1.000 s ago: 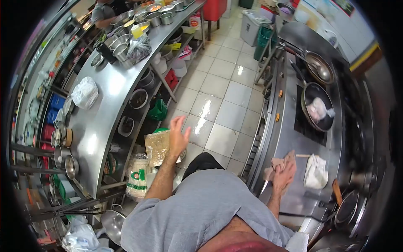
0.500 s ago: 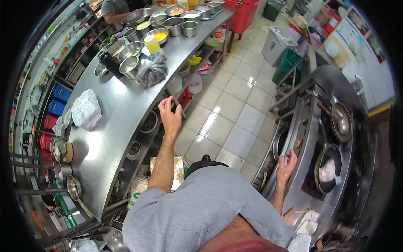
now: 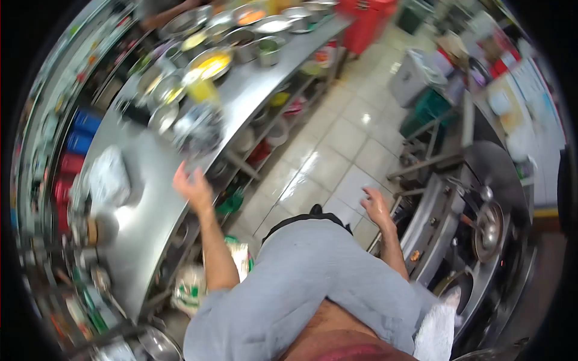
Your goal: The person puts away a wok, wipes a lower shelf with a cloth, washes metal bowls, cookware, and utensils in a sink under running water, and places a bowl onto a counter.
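Note:
My left hand (image 3: 194, 189) is at the edge of the steel table (image 3: 144, 207), fingers apart and holding nothing. Nearest to it is a clear plastic bag with dark contents (image 3: 198, 131). A yellow squeeze bottle (image 3: 203, 90) stands just behind that bag, and a knotted white plastic bag (image 3: 109, 176) lies further left. My right hand (image 3: 377, 207) hangs over the floor beside the stove front (image 3: 415, 231). Its fingers are loosely bent and apart, with nothing in them. Motion blurs both hands slightly.
Steel bowls of ingredients, one with yellow liquid (image 3: 211, 64), crowd the table's far end, where another person's arm (image 3: 171, 13) shows. On the stove sit a wok with a ladle (image 3: 489, 231) and a pan (image 3: 453, 286). Grey (image 3: 412, 75) and green bins (image 3: 428, 111) stand ahead on the tiled floor.
My left hand has moved left to the table edge. My right hand has come up and inward, away from the stove. The whole view has shifted and blurred as my head turned.

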Action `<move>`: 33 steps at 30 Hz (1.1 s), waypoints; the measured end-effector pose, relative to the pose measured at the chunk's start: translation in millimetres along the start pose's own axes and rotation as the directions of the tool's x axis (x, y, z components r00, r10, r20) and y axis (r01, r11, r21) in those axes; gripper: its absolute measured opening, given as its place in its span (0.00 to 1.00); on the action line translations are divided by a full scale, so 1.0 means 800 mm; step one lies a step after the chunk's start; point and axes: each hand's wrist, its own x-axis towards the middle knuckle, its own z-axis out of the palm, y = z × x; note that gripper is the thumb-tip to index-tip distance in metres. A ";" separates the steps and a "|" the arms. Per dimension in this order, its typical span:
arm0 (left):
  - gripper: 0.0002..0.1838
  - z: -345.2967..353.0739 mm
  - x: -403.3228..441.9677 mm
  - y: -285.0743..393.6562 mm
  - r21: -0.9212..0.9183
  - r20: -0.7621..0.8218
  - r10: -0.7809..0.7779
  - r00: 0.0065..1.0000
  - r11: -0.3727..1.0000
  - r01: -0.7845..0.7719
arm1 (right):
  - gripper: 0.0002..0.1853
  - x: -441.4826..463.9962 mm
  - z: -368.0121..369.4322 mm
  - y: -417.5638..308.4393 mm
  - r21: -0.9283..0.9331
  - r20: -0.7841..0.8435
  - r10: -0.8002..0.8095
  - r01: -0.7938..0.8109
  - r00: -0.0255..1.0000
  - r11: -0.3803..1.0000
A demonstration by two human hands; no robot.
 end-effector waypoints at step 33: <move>0.13 0.615 0.072 0.369 -0.477 0.599 0.183 0.780 0.864 0.163 | 0.18 0.475 -0.224 0.335 0.170 -0.080 0.336 -0.319 0.939 0.932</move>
